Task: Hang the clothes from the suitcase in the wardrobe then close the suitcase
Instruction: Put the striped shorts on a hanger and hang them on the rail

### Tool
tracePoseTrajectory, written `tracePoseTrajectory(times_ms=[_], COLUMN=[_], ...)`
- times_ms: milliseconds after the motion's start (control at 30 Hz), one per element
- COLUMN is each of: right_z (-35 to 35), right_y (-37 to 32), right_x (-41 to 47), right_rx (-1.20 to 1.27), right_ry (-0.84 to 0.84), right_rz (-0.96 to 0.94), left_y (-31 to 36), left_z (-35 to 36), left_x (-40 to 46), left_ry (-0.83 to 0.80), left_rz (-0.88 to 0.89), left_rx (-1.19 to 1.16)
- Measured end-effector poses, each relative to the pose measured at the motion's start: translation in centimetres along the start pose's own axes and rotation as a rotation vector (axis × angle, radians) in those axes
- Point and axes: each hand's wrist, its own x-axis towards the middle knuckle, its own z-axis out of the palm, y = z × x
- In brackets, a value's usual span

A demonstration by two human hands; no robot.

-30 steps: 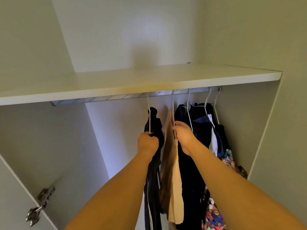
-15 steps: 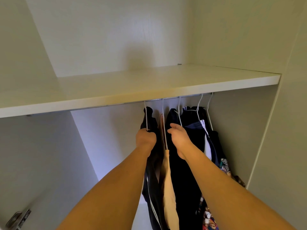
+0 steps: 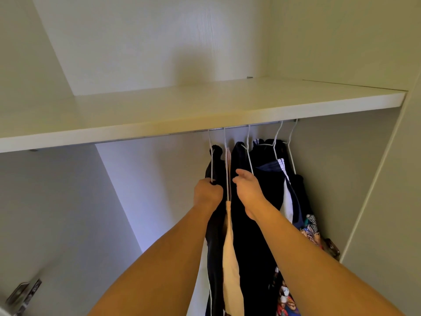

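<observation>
A person is reaching into a white wardrobe point(image 3: 159, 53), the left hand point(image 3: 207, 192) gripping a black garment point(image 3: 215, 165) on its wire hanger below the rail, the right hand point(image 3: 247, 187) hovering loose-fingered beside a beige garment point(image 3: 230, 258), with dark clothes point(image 3: 268, 190) hanging alongside.

Two bare forearms enter from the lower edge of the frame, one from the lower centre and one from the lower right. No sleeve covers either arm up to the frame edge, and no watch, bracelet or ring shows on the visible surfaces. The left hand point(image 3: 207, 192) appears left of centre, the right hand point(image 3: 247, 187) just right of it. Neither hand wears a glove.
</observation>
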Motion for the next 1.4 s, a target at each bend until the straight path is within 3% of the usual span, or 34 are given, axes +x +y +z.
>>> tracePoseTrajectory(times_ms=[233,433,567,1000,1400], right_z=[2.5,6.9,10.9,25.5,31.8], right_y=[0.3,0.8,2.2,12.3,23.1], right_x=[-1.0,-3.7,-5.9,-17.6,-32.9], right_rx=[-0.068,-0.258,-0.336,-0.53,-0.89], right_ry=[0.064,0.032,-0.136,-0.699,-1.257], right_rz=[-0.157,-0.418,-0.472,-0.262,-0.124], left_y=[-1.4,-6.4,-10.9,-24.1,-33.5], left_z=[-2.6,-7.5,-11.5,-26.0,-28.8], left_x=[-1.3,-3.6,-5.8,-20.3,-39.7], left_ry=[-0.059,0.163,0.278,0.603,0.762], left_rz=[0.104,-0.057,-0.151,-0.418,-0.737], left_rx=[-0.16,-0.192,-0.217,-0.228,-0.312])
